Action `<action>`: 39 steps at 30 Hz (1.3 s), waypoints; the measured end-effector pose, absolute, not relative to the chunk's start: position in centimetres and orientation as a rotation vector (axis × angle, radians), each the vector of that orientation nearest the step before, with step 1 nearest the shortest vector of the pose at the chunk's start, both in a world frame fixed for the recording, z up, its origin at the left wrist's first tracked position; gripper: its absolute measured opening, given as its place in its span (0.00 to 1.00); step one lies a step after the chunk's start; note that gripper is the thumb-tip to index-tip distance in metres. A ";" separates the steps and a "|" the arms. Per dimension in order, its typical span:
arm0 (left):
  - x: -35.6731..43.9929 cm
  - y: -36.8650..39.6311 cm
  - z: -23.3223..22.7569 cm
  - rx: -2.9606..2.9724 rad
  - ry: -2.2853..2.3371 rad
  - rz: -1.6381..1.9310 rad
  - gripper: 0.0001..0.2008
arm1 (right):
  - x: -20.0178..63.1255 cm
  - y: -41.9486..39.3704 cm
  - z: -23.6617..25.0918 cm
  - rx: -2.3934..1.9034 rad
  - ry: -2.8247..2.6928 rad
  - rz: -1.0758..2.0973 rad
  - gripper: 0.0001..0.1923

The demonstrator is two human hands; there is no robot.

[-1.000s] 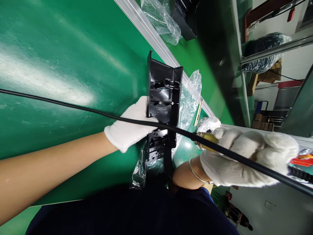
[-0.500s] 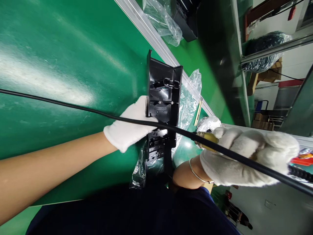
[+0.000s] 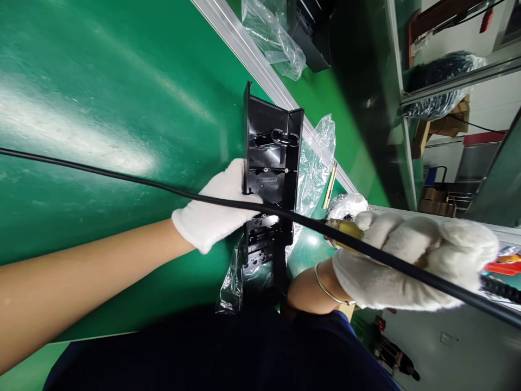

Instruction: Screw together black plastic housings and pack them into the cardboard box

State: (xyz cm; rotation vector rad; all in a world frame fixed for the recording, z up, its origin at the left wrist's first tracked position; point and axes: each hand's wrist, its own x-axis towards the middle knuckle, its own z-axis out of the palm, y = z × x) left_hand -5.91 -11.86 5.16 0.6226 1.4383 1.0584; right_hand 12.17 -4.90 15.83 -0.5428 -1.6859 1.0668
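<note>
My left hand (image 3: 220, 209), in a white glove, grips the left wall of a black plastic housing (image 3: 266, 155) on the green table, its thumb reaching over the wall into the interior. Ribs, small metal fittings and a black loop-shaped part show inside the housing. My right hand (image 3: 411, 258), also gloved, is wrapped around what looks like a power screwdriver (image 3: 345, 233) with a yellowish front. Its tip is hidden or too unclear to make out. A black cable (image 3: 309, 220) runs across the view in front of both hands.
Clear plastic bags (image 3: 315, 168) lie beside and beneath the housing, near a thin yellowish stick (image 3: 330, 186). A metal rail (image 3: 260, 60) borders the table (image 3: 101, 217). Past it are another black part (image 3: 311, 38) and a plastic bag (image 3: 272, 38). Shelving frames (image 3: 459, 81) stand at the right.
Both hands and the housing stay practically where they were. The black part and the bag beyond the rail have shifted slightly to the right and down.
</note>
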 end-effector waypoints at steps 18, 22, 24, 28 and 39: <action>-6.0 -11.8 5.2 0.622 1.469 1.035 0.20 | 12.1 -4.9 16.1 -0.555 -1.723 1.071 0.08; -6.0 -11.9 5.2 0.628 1.469 1.032 0.20 | 12.1 -5.0 16.0 -0.582 -1.702 1.074 0.08; -6.0 -11.8 5.1 0.630 1.469 1.025 0.21 | 11.9 -5.0 16.0 -0.590 -1.692 1.064 0.08; -5.9 -11.8 5.0 0.644 1.479 1.009 0.22 | 11.7 -5.1 15.9 -0.579 -1.682 1.038 0.09; -6.0 -12.0 4.8 0.662 1.466 1.041 0.21 | 11.8 -5.2 15.6 -0.637 -1.728 0.911 0.10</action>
